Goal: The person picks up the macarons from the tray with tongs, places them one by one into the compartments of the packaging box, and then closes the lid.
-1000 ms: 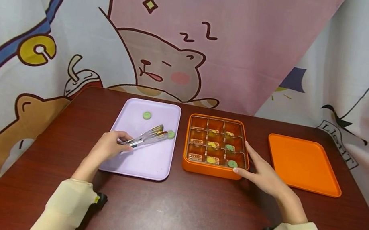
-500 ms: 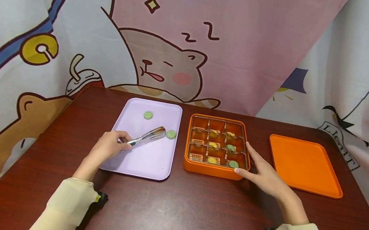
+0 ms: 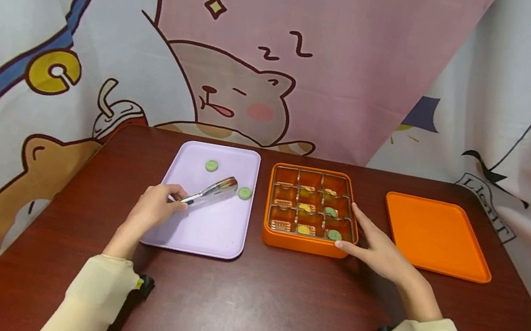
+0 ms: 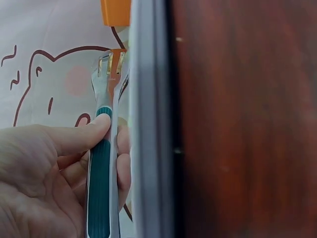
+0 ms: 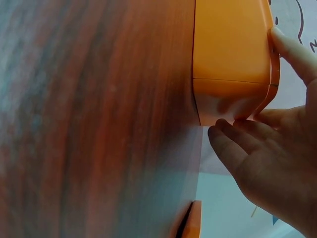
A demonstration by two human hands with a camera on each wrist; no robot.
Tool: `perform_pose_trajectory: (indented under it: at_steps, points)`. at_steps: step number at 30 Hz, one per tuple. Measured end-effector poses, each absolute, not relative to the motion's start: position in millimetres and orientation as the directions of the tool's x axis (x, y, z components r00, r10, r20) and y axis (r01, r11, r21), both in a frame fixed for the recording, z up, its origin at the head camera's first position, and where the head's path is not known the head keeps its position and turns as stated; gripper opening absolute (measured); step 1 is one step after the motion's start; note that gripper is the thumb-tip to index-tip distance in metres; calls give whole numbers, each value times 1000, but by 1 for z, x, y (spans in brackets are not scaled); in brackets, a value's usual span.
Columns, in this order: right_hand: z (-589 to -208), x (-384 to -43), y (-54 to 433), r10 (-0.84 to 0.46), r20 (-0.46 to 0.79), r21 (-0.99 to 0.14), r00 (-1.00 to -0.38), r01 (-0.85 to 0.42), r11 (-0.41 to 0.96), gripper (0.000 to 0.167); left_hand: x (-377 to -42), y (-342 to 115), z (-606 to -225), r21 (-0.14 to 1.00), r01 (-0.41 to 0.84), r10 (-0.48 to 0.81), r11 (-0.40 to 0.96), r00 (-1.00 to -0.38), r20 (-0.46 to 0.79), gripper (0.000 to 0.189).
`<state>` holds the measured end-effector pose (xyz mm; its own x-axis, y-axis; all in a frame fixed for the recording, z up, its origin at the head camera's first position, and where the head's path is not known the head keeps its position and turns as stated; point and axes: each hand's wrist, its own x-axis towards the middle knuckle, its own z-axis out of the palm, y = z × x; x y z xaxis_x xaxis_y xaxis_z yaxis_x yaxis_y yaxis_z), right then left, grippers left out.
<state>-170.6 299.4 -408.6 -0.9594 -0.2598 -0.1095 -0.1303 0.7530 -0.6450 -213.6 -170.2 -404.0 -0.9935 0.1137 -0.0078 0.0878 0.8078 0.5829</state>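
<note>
In the head view my left hand [image 3: 154, 208] holds a pair of metal tongs [image 3: 211, 190] over the lilac tray [image 3: 211, 238]. Its thumb presses the dark green grip [image 4: 100, 171] in the left wrist view, with the fingers behind. The tongs' tips reach just left of a round green piece [image 3: 245, 193] near the tray's right edge. Another green piece [image 3: 211, 166] lies farther back. My right hand [image 3: 379, 254] touches the orange box [image 3: 305, 245] at its front right corner, thumb on the front rim, straight fingers along the side [image 5: 233, 99].
The box has a clear divided insert. Yellow pieces [image 3: 304, 230] lie in several compartments, and green pieces [image 3: 334, 235] in the middle right and front right ones. A flat orange lid [image 3: 438, 235] lies right of the box. A printed cloth [image 3: 354, 75] hangs behind the table [image 3: 230, 312].
The tongs' blades stood apart beside the right-hand green piece and now lie close together, slightly back to the left of it. My right hand and the box stay in place.
</note>
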Motion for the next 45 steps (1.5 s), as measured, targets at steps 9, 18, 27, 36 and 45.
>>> perform_pose_trajectory:
  at_steps: [9, 18, 27, 36, 45]
  points:
    - [-408, -171, 299, -261, -106, -640, -959, -136, 756, 100, -218, -162, -391, 624, 98, 109, 776, -994, 20, 13]
    - [-406, -168, 298, -265, -98, -636, -959, -144, 758, 99, -223, -149, -389, 667, 140, 111, 731, -990, 86, 10]
    - [-408, -168, 298, -258, -99, -635, -961, -139, 760, 99, -230, -132, -386, 704, 186, 135, 685, -982, 128, 11]
    - [-410, -169, 297, -260, -91, -643, -961, -142, 753, 99, -236, -114, -385, 723, 192, 137, 664, -981, 134, 12]
    - [-410, -170, 298, -259, -94, -644, -961, -140, 752, 100, -242, -97, -387, 723, 216, 168, 657, -976, 138, 11]
